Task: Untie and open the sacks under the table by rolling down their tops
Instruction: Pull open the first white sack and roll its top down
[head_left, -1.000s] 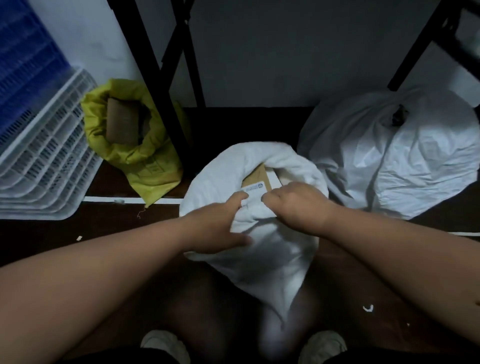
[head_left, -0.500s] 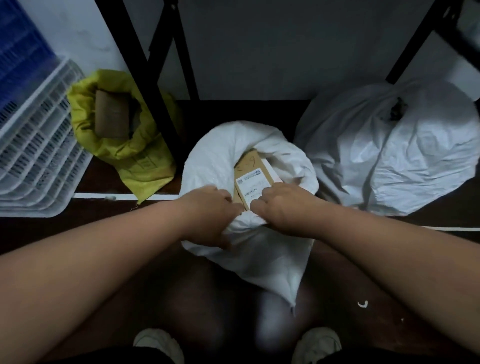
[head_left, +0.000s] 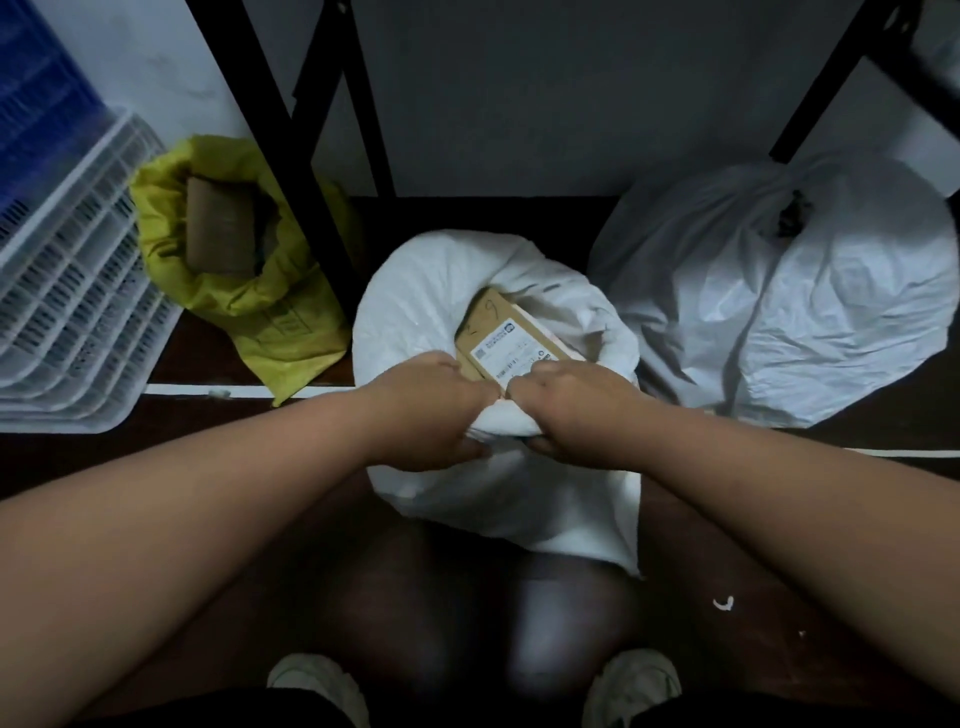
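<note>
Both hands, left hand (head_left: 431, 410) and right hand (head_left: 576, 410), grasp the white sack (head_left: 498, 499) rim with curled fingers on the dark floor (head_left: 779, 597) (grey wall (head_left: 571, 93) behind).

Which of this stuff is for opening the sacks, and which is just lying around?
For the job:
middle white sack, both hands gripping its rim
left hand
right hand
tied white sack
yellow sack, already open

Just there:
white crates
table legs

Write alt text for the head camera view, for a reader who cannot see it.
Two hands, the left hand and right hand, grip the rolled near rim of an open white sack on a dark floor, exposing a labelled cardboard box inside. An open yellow sack sits to its left and a tied white sack to its right.
</note>
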